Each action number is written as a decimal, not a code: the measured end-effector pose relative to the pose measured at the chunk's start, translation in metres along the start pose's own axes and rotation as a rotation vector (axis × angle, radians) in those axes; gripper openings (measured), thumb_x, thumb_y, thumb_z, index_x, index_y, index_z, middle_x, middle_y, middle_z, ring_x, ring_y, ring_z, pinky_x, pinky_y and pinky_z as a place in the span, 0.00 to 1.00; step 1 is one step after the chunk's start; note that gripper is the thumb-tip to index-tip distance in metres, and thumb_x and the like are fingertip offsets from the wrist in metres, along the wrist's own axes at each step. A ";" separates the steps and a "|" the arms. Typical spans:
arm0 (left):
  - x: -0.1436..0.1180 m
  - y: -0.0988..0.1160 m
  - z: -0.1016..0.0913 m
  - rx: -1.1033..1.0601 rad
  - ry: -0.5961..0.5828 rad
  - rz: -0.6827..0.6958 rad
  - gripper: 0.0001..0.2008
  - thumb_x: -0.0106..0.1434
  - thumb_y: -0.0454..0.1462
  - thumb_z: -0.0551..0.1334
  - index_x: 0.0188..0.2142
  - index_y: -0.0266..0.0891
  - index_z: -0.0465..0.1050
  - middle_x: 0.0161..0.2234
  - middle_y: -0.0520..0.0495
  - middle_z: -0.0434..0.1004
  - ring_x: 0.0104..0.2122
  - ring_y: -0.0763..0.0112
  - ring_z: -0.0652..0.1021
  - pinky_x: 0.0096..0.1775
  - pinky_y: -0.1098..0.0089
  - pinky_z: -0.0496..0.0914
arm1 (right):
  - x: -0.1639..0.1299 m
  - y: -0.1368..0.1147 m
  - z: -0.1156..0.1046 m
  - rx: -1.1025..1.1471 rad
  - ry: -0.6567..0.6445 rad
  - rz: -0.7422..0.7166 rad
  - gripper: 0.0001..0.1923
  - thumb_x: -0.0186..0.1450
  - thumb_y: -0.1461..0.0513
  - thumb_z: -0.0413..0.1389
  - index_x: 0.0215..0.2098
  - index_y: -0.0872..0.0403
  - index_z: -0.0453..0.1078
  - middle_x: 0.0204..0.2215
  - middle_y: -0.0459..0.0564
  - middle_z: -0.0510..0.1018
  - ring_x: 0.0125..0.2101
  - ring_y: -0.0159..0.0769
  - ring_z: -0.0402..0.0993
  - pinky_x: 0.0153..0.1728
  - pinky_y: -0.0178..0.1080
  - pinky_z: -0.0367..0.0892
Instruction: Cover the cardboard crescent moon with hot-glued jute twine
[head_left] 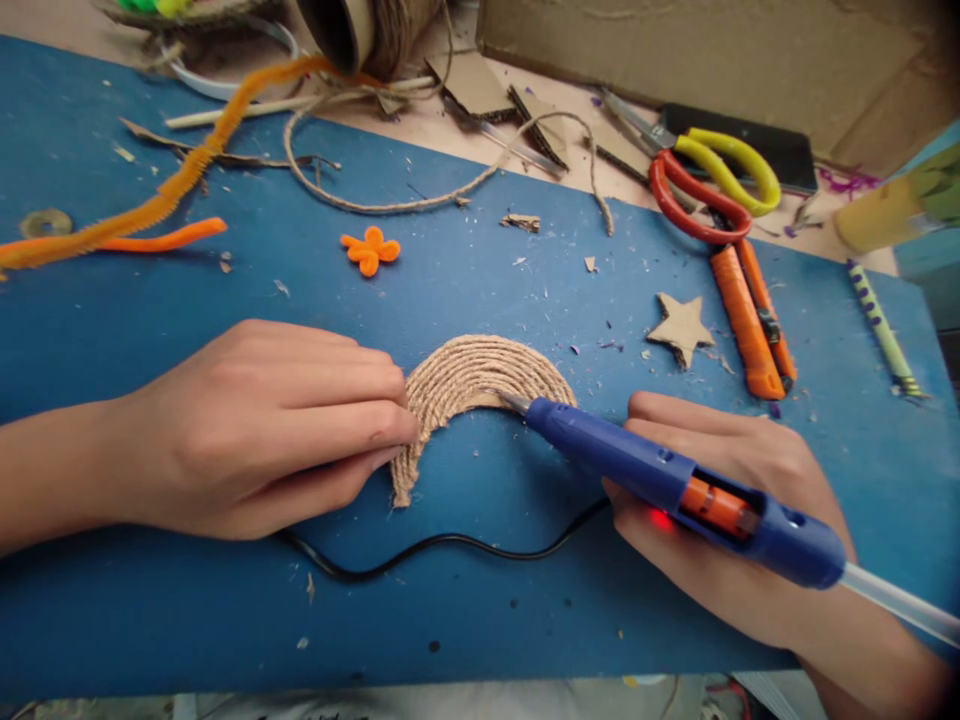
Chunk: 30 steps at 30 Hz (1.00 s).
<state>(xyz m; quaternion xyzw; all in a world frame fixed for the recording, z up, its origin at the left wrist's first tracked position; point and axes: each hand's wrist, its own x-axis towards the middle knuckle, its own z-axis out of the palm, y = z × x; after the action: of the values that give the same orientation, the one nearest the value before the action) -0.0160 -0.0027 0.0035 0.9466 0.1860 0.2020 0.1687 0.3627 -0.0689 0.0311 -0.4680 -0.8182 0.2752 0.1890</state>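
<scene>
Trailing nearest across the blue worktop (150, 620), a black cord (450, 545) is seen running toward the glue gun (675, 490), which is gripped by the closed fingers of the right hand (720, 520). Its nozzle is laid against the inner edge of the twine arch (469, 385). The arch's left leg is pressed flat by the left hand (255, 430), fingers extended together and nothing grasped. A burn could be suffered, since those fingertips lie near the hot tip; excess glue could also be squeezed onto the worktop, bonding the arch down. Farther off, a cardboard star (681, 325), an orange cutter (750, 320), an orange flower (370, 250), scissors (709, 180) and pipe cleaners (165, 195) are scattered.
</scene>
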 end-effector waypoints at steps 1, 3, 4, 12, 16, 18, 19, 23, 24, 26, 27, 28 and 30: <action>-0.001 0.000 0.000 -0.002 0.008 -0.011 0.11 0.85 0.34 0.59 0.57 0.48 0.79 0.42 0.49 0.91 0.38 0.62 0.86 0.40 0.61 0.80 | -0.001 0.000 0.000 0.003 0.002 0.003 0.14 0.74 0.62 0.63 0.32 0.48 0.64 0.27 0.42 0.66 0.24 0.34 0.63 0.26 0.41 0.58; -0.002 0.000 0.001 -0.005 0.019 -0.026 0.11 0.84 0.34 0.60 0.57 0.49 0.80 0.42 0.49 0.91 0.39 0.62 0.87 0.40 0.62 0.80 | -0.001 -0.001 -0.001 0.008 0.008 0.010 0.14 0.73 0.62 0.63 0.32 0.48 0.63 0.26 0.42 0.65 0.24 0.35 0.63 0.26 0.42 0.57; -0.002 0.000 0.001 -0.007 0.017 -0.029 0.11 0.84 0.34 0.60 0.57 0.49 0.80 0.43 0.49 0.91 0.39 0.63 0.87 0.41 0.62 0.80 | -0.002 -0.001 -0.002 0.009 0.006 0.015 0.14 0.73 0.62 0.62 0.32 0.48 0.63 0.26 0.42 0.65 0.24 0.35 0.63 0.27 0.41 0.57; 0.000 0.001 0.000 -0.049 0.001 -0.032 0.13 0.82 0.31 0.60 0.56 0.49 0.79 0.42 0.48 0.91 0.38 0.61 0.86 0.39 0.60 0.79 | 0.000 -0.002 -0.003 -0.008 -0.011 0.009 0.15 0.73 0.62 0.63 0.32 0.48 0.63 0.27 0.42 0.65 0.24 0.34 0.63 0.27 0.40 0.57; -0.001 0.001 0.001 -0.063 0.017 -0.040 0.12 0.82 0.31 0.60 0.55 0.48 0.80 0.43 0.48 0.91 0.38 0.61 0.86 0.40 0.60 0.78 | -0.001 -0.003 -0.004 -0.010 -0.017 0.023 0.14 0.72 0.64 0.62 0.32 0.48 0.62 0.27 0.42 0.64 0.24 0.34 0.63 0.27 0.40 0.56; -0.001 0.001 0.001 -0.061 0.019 -0.039 0.12 0.82 0.30 0.61 0.55 0.48 0.80 0.44 0.48 0.91 0.39 0.61 0.86 0.41 0.60 0.78 | -0.001 -0.003 -0.004 -0.014 -0.024 0.023 0.13 0.71 0.65 0.62 0.32 0.48 0.62 0.27 0.42 0.63 0.24 0.33 0.63 0.27 0.40 0.56; -0.001 0.001 0.001 -0.059 0.019 -0.039 0.12 0.82 0.30 0.61 0.55 0.48 0.80 0.44 0.49 0.91 0.39 0.62 0.86 0.41 0.61 0.78 | -0.002 -0.003 -0.005 -0.016 -0.026 0.021 0.13 0.71 0.65 0.62 0.32 0.48 0.63 0.26 0.42 0.63 0.24 0.33 0.63 0.27 0.40 0.56; 0.000 0.001 0.000 -0.054 0.013 -0.039 0.12 0.83 0.31 0.60 0.55 0.47 0.80 0.44 0.49 0.91 0.40 0.63 0.86 0.43 0.62 0.79 | -0.003 -0.003 -0.005 -0.018 -0.025 0.020 0.13 0.71 0.63 0.62 0.32 0.48 0.63 0.26 0.43 0.64 0.24 0.34 0.64 0.26 0.40 0.57; 0.000 0.001 0.000 -0.053 0.011 -0.039 0.12 0.84 0.31 0.60 0.55 0.47 0.80 0.44 0.49 0.91 0.40 0.63 0.86 0.42 0.62 0.79 | -0.003 -0.003 -0.005 -0.017 -0.023 0.018 0.13 0.71 0.63 0.62 0.32 0.48 0.63 0.26 0.43 0.64 0.24 0.34 0.65 0.26 0.41 0.57; 0.000 0.002 -0.001 -0.051 0.009 -0.045 0.12 0.84 0.32 0.60 0.55 0.49 0.80 0.44 0.49 0.92 0.39 0.63 0.87 0.42 0.62 0.79 | -0.003 -0.003 -0.005 -0.016 -0.021 0.017 0.13 0.71 0.63 0.62 0.32 0.48 0.63 0.26 0.43 0.65 0.24 0.35 0.66 0.26 0.41 0.57; 0.000 0.002 -0.001 -0.050 0.009 -0.048 0.12 0.84 0.32 0.60 0.56 0.49 0.80 0.43 0.49 0.92 0.39 0.63 0.87 0.41 0.61 0.80 | -0.003 -0.003 -0.005 -0.015 -0.022 0.017 0.13 0.70 0.63 0.63 0.32 0.47 0.63 0.26 0.43 0.65 0.24 0.35 0.66 0.26 0.41 0.57; 0.000 0.002 -0.001 -0.051 0.008 -0.050 0.13 0.83 0.32 0.60 0.56 0.50 0.80 0.43 0.49 0.92 0.39 0.62 0.87 0.41 0.61 0.80 | -0.003 -0.002 -0.006 -0.015 -0.023 0.018 0.13 0.70 0.63 0.63 0.32 0.47 0.64 0.26 0.43 0.65 0.23 0.35 0.66 0.26 0.41 0.58; -0.001 0.002 -0.001 -0.054 0.010 -0.052 0.13 0.82 0.31 0.61 0.56 0.50 0.80 0.43 0.49 0.92 0.39 0.60 0.87 0.41 0.60 0.81 | -0.003 -0.003 -0.006 -0.014 -0.024 0.020 0.13 0.70 0.63 0.63 0.32 0.47 0.64 0.26 0.43 0.65 0.23 0.35 0.65 0.26 0.41 0.58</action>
<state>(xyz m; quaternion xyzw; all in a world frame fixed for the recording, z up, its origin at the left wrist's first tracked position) -0.0166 -0.0045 0.0044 0.9355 0.2061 0.2073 0.1983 0.3661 -0.0712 0.0373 -0.4741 -0.8177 0.2767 0.1732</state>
